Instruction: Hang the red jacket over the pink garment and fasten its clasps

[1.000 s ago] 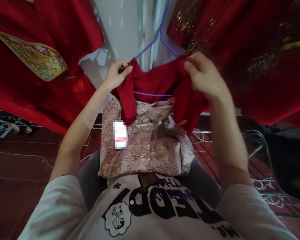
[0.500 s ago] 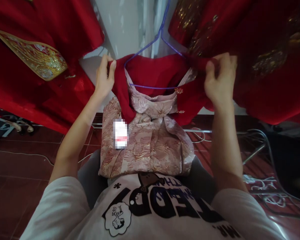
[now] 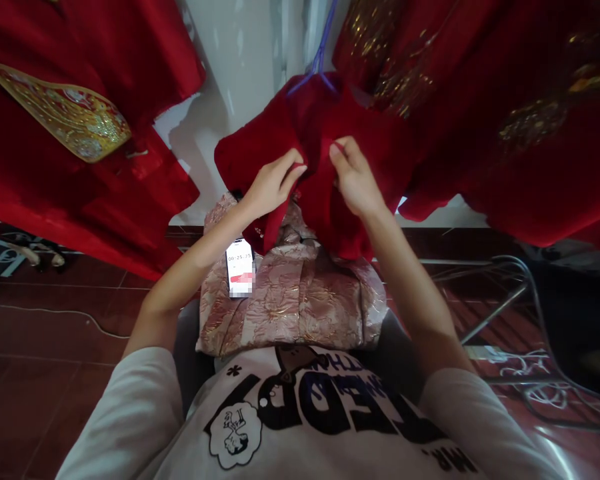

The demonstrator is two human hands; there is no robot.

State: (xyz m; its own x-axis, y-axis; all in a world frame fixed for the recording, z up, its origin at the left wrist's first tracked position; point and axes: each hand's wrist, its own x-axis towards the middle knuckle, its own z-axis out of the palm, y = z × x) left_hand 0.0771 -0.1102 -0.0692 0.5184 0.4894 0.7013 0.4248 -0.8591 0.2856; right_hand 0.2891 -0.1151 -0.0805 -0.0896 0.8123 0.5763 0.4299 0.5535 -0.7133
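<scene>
A short red jacket (image 3: 250, 150) with small ornate fastenings hangs on a purple-blue wire hanger (image 3: 322, 57) in front of me. My left hand (image 3: 275, 180) pinches one front edge of it, fingers closed. The opposite front edge is gripped by my right hand (image 3: 354, 172), a short way to the right. Only a narrow gap separates the two edges. Below, across my lap, lies a pink-gold brocade garment (image 3: 300, 300), its upper part covered by the red cloth. A phone (image 3: 240, 267) with a running timer rests on the brocade's left side.
Red garments with gold embroidery (image 3: 90, 120) hang on the left, and more red cloth (image 3: 480, 133) on the right. A metal-framed dark chair (image 3: 580, 320) stands at right near tangled white cables (image 3: 540, 380). A thin cable (image 3: 80, 311) crosses the tiled floor.
Both hands have come inward and down from the jacket's spread sides to its front edges. The front is drawn together, covering the hanger's lower bar and the brocade's upper part.
</scene>
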